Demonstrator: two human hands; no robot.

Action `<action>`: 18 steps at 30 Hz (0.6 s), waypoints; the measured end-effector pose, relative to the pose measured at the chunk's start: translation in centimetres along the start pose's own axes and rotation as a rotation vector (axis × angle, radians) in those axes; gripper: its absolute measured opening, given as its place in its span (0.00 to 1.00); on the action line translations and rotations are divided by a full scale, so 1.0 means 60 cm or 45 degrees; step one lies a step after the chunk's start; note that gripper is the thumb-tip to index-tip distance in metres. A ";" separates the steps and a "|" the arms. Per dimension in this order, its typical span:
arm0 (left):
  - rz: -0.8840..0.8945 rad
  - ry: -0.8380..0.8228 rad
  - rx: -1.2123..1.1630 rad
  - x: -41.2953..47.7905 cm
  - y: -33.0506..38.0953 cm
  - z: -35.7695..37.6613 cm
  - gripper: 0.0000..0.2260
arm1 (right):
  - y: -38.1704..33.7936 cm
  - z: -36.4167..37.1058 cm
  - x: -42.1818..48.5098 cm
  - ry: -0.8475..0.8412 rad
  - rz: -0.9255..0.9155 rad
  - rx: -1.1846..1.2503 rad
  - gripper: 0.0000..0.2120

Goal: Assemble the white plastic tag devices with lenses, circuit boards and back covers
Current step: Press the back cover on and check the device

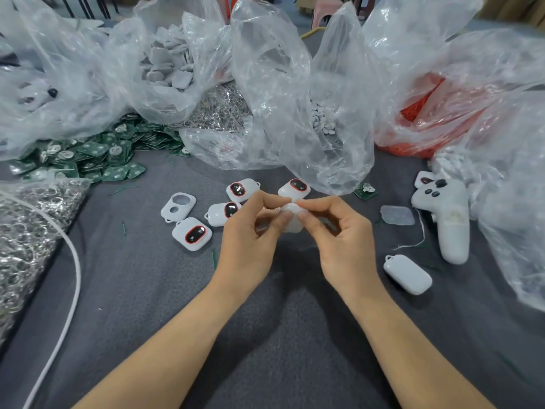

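Both hands meet over the middle of the grey cloth table. My left hand and my right hand pinch one white tag housing between their fingertips; most of it is hidden by fingers. Behind them lie several white tags with red-rimmed dark lenses. An empty front shell with two holes lies at the left. A closed white tag rests at the right. A single green circuit board sits behind my right hand.
A heap of green circuit boards lies at left, with metal rings in a bag. Clear bags hold white covers, small white parts and red parts. A white controller, a translucent pad and a white cable lie nearby.
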State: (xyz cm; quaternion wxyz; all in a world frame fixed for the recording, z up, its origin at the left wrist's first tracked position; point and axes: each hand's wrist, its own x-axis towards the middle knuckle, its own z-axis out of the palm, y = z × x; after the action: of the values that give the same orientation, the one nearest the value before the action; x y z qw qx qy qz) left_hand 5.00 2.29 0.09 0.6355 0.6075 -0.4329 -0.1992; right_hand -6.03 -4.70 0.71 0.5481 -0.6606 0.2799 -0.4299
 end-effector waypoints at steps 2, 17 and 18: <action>0.038 -0.009 0.034 0.000 0.003 0.000 0.09 | 0.002 -0.001 0.000 -0.005 -0.021 -0.038 0.05; -0.140 -0.076 -0.052 0.001 0.000 0.005 0.13 | 0.021 -0.004 0.011 0.113 0.264 0.390 0.08; -0.149 -0.088 -0.075 0.003 0.000 0.003 0.12 | 0.020 -0.006 0.012 0.058 0.258 0.387 0.11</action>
State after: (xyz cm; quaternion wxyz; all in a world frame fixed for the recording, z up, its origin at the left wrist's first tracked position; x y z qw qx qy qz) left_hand 4.92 2.04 0.15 0.6250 0.6055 -0.4124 -0.2695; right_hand -5.88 -5.78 -0.23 0.6756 -0.5286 0.2893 -0.4247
